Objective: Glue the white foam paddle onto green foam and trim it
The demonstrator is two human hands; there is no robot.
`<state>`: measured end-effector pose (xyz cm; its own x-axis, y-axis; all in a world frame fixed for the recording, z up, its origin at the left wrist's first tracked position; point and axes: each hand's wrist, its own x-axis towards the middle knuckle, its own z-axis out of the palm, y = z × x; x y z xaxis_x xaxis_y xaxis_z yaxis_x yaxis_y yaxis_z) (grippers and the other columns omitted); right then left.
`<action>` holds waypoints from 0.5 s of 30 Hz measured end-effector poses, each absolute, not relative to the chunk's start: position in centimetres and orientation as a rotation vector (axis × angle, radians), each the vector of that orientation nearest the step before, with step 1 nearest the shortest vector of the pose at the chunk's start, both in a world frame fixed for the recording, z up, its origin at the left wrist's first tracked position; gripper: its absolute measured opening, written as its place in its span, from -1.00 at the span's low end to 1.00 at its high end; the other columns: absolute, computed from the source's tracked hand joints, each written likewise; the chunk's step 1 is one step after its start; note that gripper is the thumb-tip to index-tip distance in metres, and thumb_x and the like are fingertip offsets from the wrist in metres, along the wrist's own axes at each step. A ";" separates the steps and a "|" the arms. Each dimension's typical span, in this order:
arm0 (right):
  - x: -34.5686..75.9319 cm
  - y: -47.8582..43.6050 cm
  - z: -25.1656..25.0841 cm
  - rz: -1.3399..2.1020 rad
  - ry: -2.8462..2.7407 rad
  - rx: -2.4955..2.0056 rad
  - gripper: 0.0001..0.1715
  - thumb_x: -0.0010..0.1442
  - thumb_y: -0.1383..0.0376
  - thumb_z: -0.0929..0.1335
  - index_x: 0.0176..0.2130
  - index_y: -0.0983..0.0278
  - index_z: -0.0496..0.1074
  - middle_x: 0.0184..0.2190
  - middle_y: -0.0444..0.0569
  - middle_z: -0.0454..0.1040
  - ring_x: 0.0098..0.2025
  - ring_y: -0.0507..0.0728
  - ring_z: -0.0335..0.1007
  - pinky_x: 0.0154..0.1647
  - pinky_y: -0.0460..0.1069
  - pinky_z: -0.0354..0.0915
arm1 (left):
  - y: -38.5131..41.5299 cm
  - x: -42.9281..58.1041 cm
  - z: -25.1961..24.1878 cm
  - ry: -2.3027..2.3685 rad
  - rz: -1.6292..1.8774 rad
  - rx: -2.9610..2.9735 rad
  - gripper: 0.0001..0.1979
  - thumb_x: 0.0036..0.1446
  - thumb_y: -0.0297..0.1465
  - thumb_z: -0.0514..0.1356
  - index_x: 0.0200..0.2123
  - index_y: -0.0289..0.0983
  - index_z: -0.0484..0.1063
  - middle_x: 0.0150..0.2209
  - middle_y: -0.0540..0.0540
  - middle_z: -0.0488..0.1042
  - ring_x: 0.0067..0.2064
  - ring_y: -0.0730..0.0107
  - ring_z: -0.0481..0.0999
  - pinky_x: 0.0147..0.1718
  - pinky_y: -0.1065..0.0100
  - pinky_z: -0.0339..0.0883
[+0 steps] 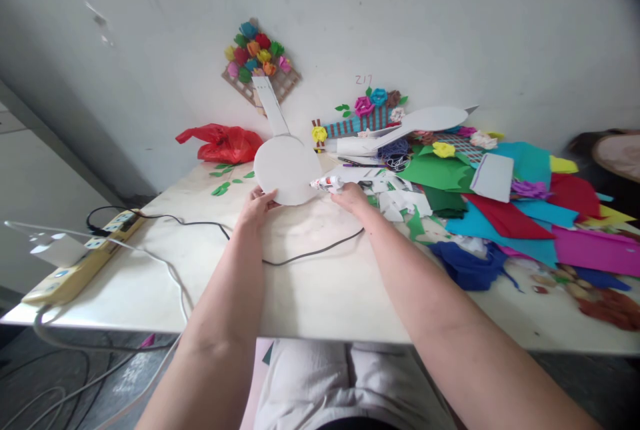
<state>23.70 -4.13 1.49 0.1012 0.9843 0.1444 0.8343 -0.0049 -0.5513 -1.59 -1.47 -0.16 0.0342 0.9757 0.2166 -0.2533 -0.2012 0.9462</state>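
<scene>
A white round cutout [287, 170] with a long strip [271, 107] rising from its top is held above the table. My left hand [259, 205] grips its lower left edge, thumb on the front. In my right hand [350, 197] is a small white glue gun [327, 183], its nozzle pointing left at the cutout's right edge. I cannot tell whether the nozzle touches it. A black cord [300, 260] runs across the table below both hands. White paper scraps [403, 200] lie just right of my right hand.
Coloured sheets [520, 230], paper flowers [444, 149] and another white cutout [435, 118] crowd the right side. A red plastic bag [225, 145] and green paper leaves [220, 188] lie back left. A power strip [95, 250] sits at the left edge. A flower-covered lattice [285, 83] leans on the wall.
</scene>
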 end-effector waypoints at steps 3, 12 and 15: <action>23.7 -4.1 1.4 0.383 -1.784 -1.871 -0.64 0.03 0.20 0.30 -0.22 0.26 0.54 -0.26 0.10 0.57 -0.18 0.24 0.49 -0.38 -0.10 0.22 | -1.4 -1.6 -0.3 0.846 1.421 1.210 -0.53 -0.31 -0.34 0.41 -0.25 -0.36 0.44 -0.35 -0.16 0.56 -0.26 0.16 0.57 -0.25 0.18 0.48; 23.7 -3.9 1.2 0.371 -1.777 -1.881 -0.65 0.01 0.21 0.31 -0.20 0.23 0.54 -0.23 0.09 0.56 -0.14 0.26 0.48 -0.33 -0.08 0.25 | -1.3 -1.6 -0.3 0.936 1.436 1.180 -0.51 -0.33 -0.35 0.40 -0.23 -0.33 0.41 -0.37 -0.13 0.54 -0.29 0.20 0.56 -0.29 0.22 0.47; 23.6 -3.8 1.1 0.361 -1.784 -1.886 -0.64 0.00 0.22 0.31 -0.20 0.21 0.54 -0.24 0.08 0.57 -0.14 0.26 0.48 -0.31 -0.08 0.26 | -1.3 -1.5 -0.3 0.992 1.454 1.159 -0.51 -0.32 -0.38 0.40 -0.22 -0.33 0.40 -0.37 -0.11 0.53 -0.35 0.27 0.55 -0.34 0.27 0.46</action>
<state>23.63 -3.78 1.14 0.0998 0.9831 0.1533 0.8462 -0.0028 -0.5329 -1.46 -1.31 -0.26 -0.0544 0.9841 0.1690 -0.2012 -0.1766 0.9635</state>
